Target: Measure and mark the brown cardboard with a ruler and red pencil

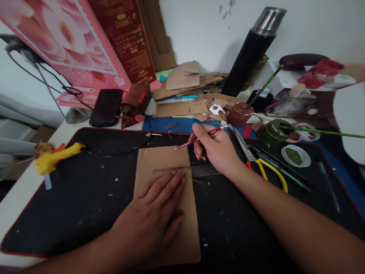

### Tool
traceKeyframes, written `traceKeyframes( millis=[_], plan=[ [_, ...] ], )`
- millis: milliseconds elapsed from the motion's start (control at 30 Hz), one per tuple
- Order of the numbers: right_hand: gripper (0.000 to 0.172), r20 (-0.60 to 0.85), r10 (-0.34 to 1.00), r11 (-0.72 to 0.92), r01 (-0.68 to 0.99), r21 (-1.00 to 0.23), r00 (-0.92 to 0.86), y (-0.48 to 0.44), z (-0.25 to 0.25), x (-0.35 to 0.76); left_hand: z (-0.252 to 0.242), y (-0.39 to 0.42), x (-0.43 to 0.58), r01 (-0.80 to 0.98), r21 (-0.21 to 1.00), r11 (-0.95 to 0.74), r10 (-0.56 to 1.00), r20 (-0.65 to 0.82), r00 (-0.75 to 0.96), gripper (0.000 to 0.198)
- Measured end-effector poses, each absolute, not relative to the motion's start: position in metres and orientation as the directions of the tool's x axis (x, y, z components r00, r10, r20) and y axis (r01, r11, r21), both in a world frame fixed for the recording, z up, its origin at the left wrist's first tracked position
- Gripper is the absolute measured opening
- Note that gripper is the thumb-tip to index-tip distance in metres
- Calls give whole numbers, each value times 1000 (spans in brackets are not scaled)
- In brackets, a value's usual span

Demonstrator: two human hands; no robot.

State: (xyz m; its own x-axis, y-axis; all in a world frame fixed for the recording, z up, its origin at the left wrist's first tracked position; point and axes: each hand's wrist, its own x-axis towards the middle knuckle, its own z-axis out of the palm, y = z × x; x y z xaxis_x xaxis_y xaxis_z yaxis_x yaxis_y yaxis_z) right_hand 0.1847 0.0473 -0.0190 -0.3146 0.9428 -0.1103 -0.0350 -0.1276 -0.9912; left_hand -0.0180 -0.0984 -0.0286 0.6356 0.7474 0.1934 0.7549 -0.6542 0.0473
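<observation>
A brown sheet of cardboard (185, 228) lies on the black mat. Across it rests a clear ruler (171, 170) whose right part reaches past the sheet's edge onto the mat. My left hand (151, 207) lies flat on the cardboard, fingers stretched out, the fingertips pressing on the ruler. In my right hand (212, 146) a red and black pencil (186, 144) is pinched between thumb and fingers. Its tip points left, over the far part of the cardboard; whether it touches, I cannot tell.
Yellow-handled scissors (264, 167), pens (327, 186) and a lid of green paint (295, 155) lie at the right. Paint jars (240, 113), a black thermos (248, 57) and cardboard scraps (182, 108) stand behind. A yellow glue gun (57, 156) and a phone (106, 107) are at the left.
</observation>
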Motion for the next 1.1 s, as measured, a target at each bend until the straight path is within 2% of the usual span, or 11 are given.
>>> traceKeyframes(
  millis=[367,600,1100],
  plan=[
    [48,-101,943,-119,-38,-992,-318,47,-20,186,-33,-100,-20,766,72,-639,764,172,621,66],
    [48,-95,946,-109,-27,-994,-309,44,-19,187,-31,-99,-19,756,53,-653,748,200,632,60],
    [50,-84,952,-90,-6,-996,-295,43,-20,187,-32,-101,-18,771,65,-633,766,193,613,61]
  ],
)
